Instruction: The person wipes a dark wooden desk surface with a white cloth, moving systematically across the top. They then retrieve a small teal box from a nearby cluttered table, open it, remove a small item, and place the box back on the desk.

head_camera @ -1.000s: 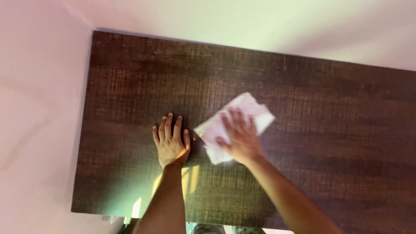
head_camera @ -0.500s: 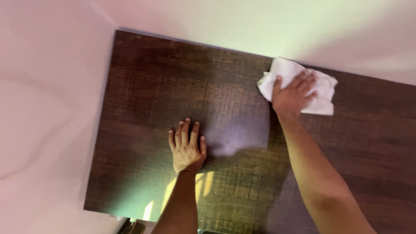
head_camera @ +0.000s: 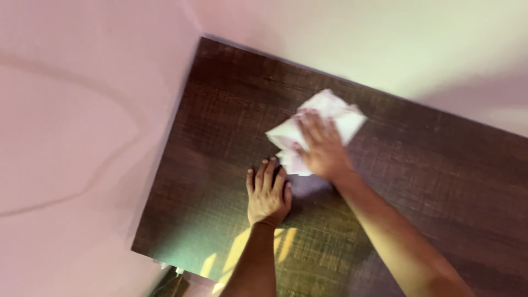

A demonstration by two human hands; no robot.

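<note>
Right hand (head_camera: 322, 149) flat, fingers spread, pressing white cloth (head_camera: 319, 124) on dark wooden table (head_camera: 440, 181), left hand (head_camera: 267, 193) palm-down, empty

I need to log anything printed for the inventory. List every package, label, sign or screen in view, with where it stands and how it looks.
None in view: no package, label, sign or screen.
White cloth: crumpled, flat on the table, under the right hand.
Table: dark brown wood-grain top, against a pale wall.
Left hand: flat on the table, just beside the cloth.
</note>
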